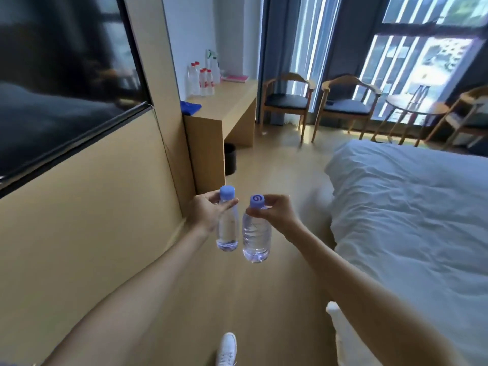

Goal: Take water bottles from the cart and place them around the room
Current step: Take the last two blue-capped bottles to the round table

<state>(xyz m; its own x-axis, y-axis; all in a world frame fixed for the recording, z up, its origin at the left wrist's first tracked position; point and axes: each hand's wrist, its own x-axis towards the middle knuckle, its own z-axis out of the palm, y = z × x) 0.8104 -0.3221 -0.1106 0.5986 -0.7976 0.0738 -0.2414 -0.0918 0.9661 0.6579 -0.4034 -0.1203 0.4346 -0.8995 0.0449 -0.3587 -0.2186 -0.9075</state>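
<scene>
Plastic, thin-walled and full, each bottle is judged light but slippery: left bottle [227,228] is gripped by left hand [208,213], right bottle [256,240] pinched below its cap by right hand [274,212].

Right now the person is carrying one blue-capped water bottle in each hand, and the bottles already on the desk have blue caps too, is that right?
Not quite: the bottles on the desk have red caps, as the head view shows. The rest holds: the left hand and right hand each carry a blue-capped bottle.
</scene>
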